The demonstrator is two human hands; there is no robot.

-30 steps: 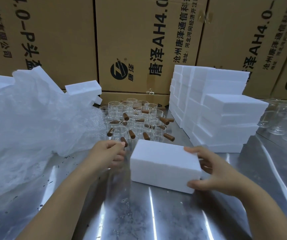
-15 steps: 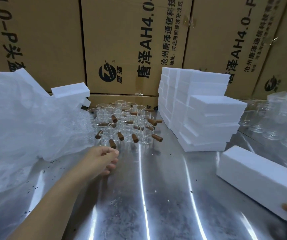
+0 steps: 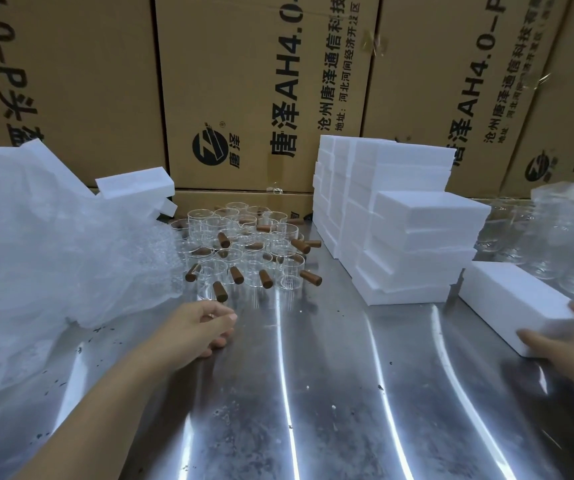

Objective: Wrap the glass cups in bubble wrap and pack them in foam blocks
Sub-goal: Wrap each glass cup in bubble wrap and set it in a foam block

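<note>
Left hand [image 3: 206, 329] low on the steel table [image 3: 313, 393], fingers loosely curled with nothing in them, just short of the glass cups [image 3: 244, 244] clustered at 12 o'clock. Right hand [image 3: 564, 336], blurred, grips the near end of a foam block [image 3: 507, 296] at 3 o'clock, just beside the foam stack [image 3: 410, 237]. Bubble wrap [image 3: 53, 258] heaped at 9 o'clock.

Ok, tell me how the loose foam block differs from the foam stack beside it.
The loose foam block lies alone and skewed on the table; the foam stack is many blocks piled in tiers. The right hand holds the loose foam block; no hand touches the foam stack. Both are white foam.
</note>
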